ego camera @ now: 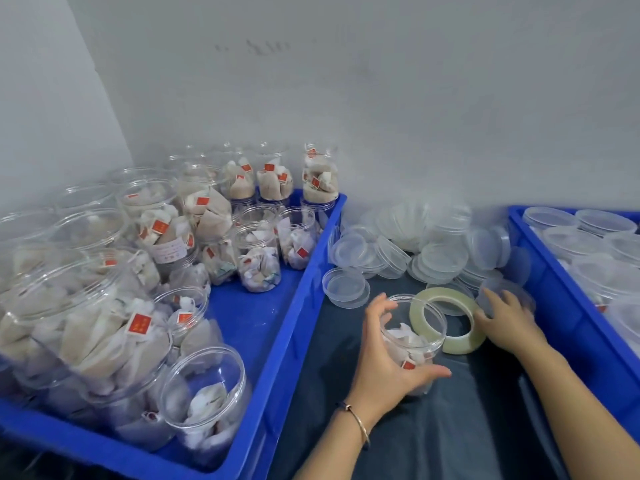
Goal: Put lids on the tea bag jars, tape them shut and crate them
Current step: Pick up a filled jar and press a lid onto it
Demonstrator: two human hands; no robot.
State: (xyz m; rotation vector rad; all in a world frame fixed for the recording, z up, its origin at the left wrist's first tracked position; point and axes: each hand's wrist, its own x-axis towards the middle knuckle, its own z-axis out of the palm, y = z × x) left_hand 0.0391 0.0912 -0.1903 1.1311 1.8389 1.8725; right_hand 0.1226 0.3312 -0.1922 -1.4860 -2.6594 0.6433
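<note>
My left hand [384, 358] grips an open clear jar [414, 337] of tea bags standing on the dark cloth between the two crates. Right behind the jar lies a roll of clear tape [450, 322], flat on the cloth. My right hand [509, 318] reaches past the tape and holds a clear plastic lid [502, 292] at the edge of the lid pile [426, 244]. The blue crate on the left [298, 306] holds several open jars [104, 320] filled with tea bags. The blue crate on the right [554, 282] holds jars with lids [588, 244] on.
A single lid [346, 287] lies upside down near the left crate's wall. The grey wall [346, 98] stands close behind the pile and both crates. Dark cloth [467, 427] covers the surface toward me.
</note>
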